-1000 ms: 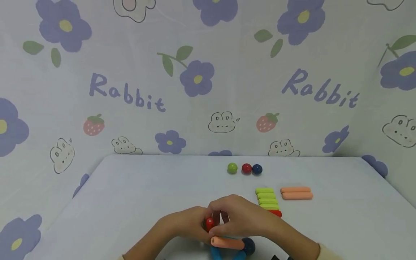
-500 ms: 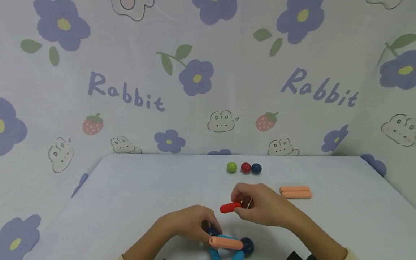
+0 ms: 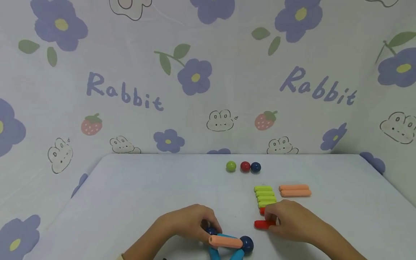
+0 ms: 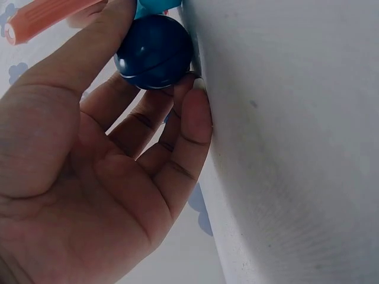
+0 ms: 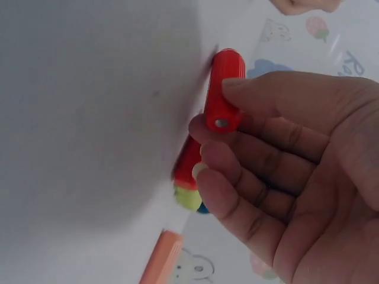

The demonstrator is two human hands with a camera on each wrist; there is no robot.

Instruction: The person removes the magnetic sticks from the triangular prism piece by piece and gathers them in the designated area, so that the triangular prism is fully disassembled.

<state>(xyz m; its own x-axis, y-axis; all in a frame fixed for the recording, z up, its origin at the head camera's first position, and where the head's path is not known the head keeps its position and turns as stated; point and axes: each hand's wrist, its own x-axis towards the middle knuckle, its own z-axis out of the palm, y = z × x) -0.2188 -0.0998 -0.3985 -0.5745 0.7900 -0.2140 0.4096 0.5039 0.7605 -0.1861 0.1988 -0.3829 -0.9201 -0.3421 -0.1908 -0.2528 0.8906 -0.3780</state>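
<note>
In the head view my right hand (image 3: pixel 294 221) pinches a red magnetic rod (image 3: pixel 261 224) close over the table, thumb on one side. A round silver tip shows on the rod's near end in the right wrist view. Just behind it lies a second red rod (image 5: pixel 188 165), partly hidden by my fingers. My left hand (image 3: pixel 191 223) grips a dark blue ball (image 4: pixel 155 52) between thumb and fingers. That ball is part of a small build with an orange rod (image 3: pixel 225 241), light blue rods (image 3: pixel 237 255) and another dark blue ball (image 3: pixel 247 245).
Several yellow-green rods (image 3: pixel 266 198) lie side by side beyond my right hand. Two orange rods (image 3: pixel 295 193) are to their right. At the back sit a green ball (image 3: pixel 231 166), a red ball (image 3: pixel 245 166) and a dark blue ball (image 3: pixel 255 167).
My right hand has carried the red rod from beside my left hand to the right, down near the other red rod. My left hand stays at the build.
</note>
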